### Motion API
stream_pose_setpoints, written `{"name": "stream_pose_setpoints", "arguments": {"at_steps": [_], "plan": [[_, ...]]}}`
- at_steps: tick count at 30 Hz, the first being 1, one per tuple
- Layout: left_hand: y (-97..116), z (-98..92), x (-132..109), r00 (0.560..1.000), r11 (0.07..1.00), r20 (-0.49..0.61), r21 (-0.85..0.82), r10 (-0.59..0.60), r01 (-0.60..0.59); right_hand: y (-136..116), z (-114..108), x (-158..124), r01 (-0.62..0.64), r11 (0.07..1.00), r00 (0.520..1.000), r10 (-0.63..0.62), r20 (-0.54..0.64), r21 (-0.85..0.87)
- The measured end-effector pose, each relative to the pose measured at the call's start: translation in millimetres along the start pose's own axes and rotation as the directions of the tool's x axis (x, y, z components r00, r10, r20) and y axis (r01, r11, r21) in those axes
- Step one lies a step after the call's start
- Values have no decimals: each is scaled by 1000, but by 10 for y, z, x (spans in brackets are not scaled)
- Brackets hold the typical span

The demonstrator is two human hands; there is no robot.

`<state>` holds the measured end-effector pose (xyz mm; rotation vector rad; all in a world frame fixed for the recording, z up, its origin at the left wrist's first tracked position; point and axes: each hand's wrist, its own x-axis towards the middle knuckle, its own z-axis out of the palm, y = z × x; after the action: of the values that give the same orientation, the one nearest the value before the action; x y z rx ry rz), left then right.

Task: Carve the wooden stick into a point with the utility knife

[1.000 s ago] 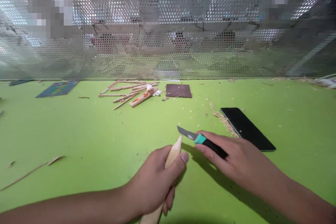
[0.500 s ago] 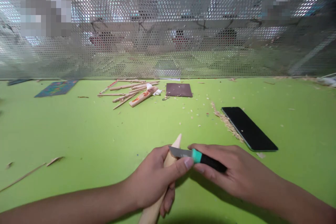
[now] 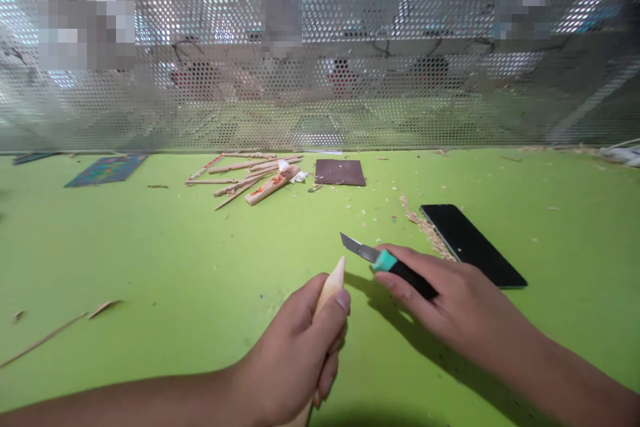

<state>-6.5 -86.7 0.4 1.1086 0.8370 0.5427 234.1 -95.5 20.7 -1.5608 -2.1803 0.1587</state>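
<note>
My left hand is wrapped round a pale wooden stick whose pointed tip sticks up and away past my thumb. My right hand grips a small knife with a black handle, a teal collar and a short grey blade. The blade points left and away, just above and to the right of the stick's tip, not touching it. Both hands hover over the green table.
A black phone lies right of my right hand, with wood shavings along its left edge. Farther back lie a pile of carved sticks, a brown square sheet and a coloured card. A perforated metal screen closes off the table's far edge.
Half a second ago the blade lay against the stick near my left thumb; it has since swept up and away past the tip. My left hand kept its hold.
</note>
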Motion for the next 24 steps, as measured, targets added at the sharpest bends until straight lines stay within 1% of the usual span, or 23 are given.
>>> {"name": "stream_pose_setpoints", "arguments": {"at_steps": [2, 4, 9, 12, 16, 19, 24], "plan": [[30, 22, -30, 999, 997, 14, -54, 46, -46, -5, -1, 9, -14, 1000, 1000, 14, 1, 22], [88, 54, -70, 996, 995, 23, -60, 82, -81, -6, -2, 15, -25, 999, 1000, 25, -2, 32], [228, 118, -143, 987, 991, 114, -79, 114, -105, 8, 1, 30, -16, 1000, 999, 16, -29, 13], [255, 121, -147, 981, 986, 116, -82, 157, -148, 16, 17, 38, 2, 1000, 999, -2, -37, 6], [244, 114, -149, 977, 982, 133, -109, 166, -152, 23, 25, 46, -15, 1000, 1000, 15, -19, 5], [235, 129, -158, 979, 984, 122, -102, 161, -149, 22, 14, 52, -27, 1000, 1000, 27, 1, -2], [220, 140, -141, 983, 982, 115, -136, 144, -128, 15, 6, 38, -36, 999, 999, 36, -12, -2]]}}
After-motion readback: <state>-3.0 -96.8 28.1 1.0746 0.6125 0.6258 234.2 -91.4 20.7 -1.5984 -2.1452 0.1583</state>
